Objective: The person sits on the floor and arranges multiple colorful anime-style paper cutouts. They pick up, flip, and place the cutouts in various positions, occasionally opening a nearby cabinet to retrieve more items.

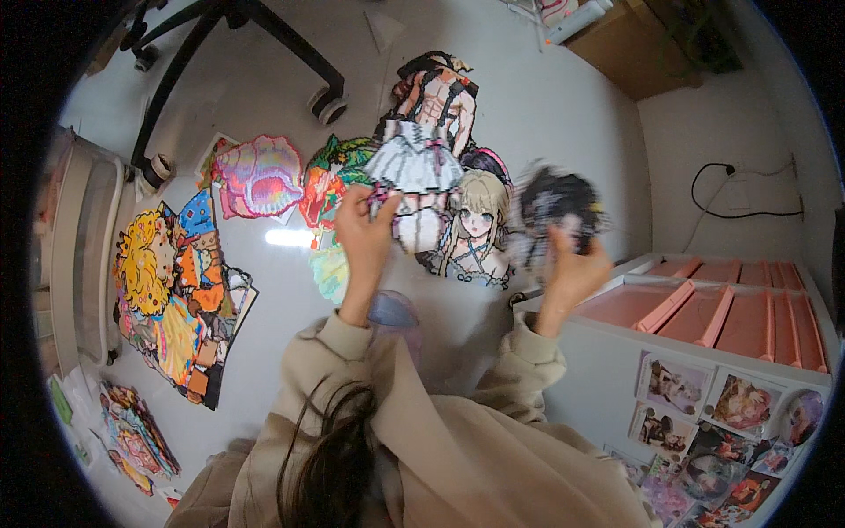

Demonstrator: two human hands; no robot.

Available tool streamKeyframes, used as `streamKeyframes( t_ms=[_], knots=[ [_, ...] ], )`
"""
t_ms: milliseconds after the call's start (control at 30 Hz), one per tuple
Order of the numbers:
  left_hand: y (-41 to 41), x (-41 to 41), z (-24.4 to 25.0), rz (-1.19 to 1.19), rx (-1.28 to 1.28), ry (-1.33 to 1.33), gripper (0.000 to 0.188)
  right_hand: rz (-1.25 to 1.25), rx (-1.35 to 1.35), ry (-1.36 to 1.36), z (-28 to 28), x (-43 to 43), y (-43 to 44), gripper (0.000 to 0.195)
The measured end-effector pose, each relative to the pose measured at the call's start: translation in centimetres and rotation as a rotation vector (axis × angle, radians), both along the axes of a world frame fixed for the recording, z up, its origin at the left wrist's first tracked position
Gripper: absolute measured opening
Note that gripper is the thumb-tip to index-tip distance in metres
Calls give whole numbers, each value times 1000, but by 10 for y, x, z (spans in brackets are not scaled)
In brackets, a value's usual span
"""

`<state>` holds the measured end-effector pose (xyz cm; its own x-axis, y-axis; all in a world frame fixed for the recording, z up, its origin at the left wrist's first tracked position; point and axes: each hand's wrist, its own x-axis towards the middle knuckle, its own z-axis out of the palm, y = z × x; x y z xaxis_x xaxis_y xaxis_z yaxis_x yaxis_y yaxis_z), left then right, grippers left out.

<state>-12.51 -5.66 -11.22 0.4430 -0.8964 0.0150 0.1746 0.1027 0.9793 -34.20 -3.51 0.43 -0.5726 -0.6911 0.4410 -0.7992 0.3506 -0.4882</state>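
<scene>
My left hand (364, 228) pinches the edge of a fuse-bead figure piece with a white skirt (416, 162) and legs in white stockings. Raised in my right hand (573, 280) is a black-haired fuse-bead head piece (558, 198), blurred by motion. Between my hands lies a blonde-haired fuse-bead bust (478, 224) on the floor, with part of a dark piece showing behind it. Farther out, a bare-chested fuse-bead torso (439, 99) is partly covered by the skirt piece. Just left of my left hand, a red and green bead piece (323, 191) sits above a pale green one (328, 270).
An iridescent bead conch shell (261, 175) and a stack of colourful bead pieces (175, 297) lie left. More pieces (135, 426) are at lower left. Black chair legs (290, 53) stand beyond. A drawer cabinet with pink fronts (719, 310) borders my right side; a cardboard box (627, 53) stands far right.
</scene>
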Motion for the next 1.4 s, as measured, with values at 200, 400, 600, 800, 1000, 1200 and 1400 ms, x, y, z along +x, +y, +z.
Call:
streamKeyframes(
  t_ms=[200, 400, 600, 800, 1000, 1200, 1400],
  knots=[
    [-7, -93, -44, -213, 178, -64, 31, -5, -326, -86, 44, 16, 3, 31],
    [5, -98, -29, -216, 298, -399, 29, -59, -234, -44, 30, 12, 4, 35],
    [14, -81, -11, -240, 271, -905, 30, 26, -133, -145, -1, 2, -2, 39],
    [3, -47, -4, -195, 238, -742, 16, 162, 134, -466, -104, -33, -13, 46],
    [24, -59, -23, -416, -381, -1068, 18, 125, 353, -85, -138, -31, -14, 81],
    [40, -56, -1, -520, -198, -1216, 17, 331, 33, 98, -94, 47, -5, 80],
    [79, 100, 26, 258, -8, -998, 22, 944, 115, -528, -43, 203, 5, 54]
  ],
)
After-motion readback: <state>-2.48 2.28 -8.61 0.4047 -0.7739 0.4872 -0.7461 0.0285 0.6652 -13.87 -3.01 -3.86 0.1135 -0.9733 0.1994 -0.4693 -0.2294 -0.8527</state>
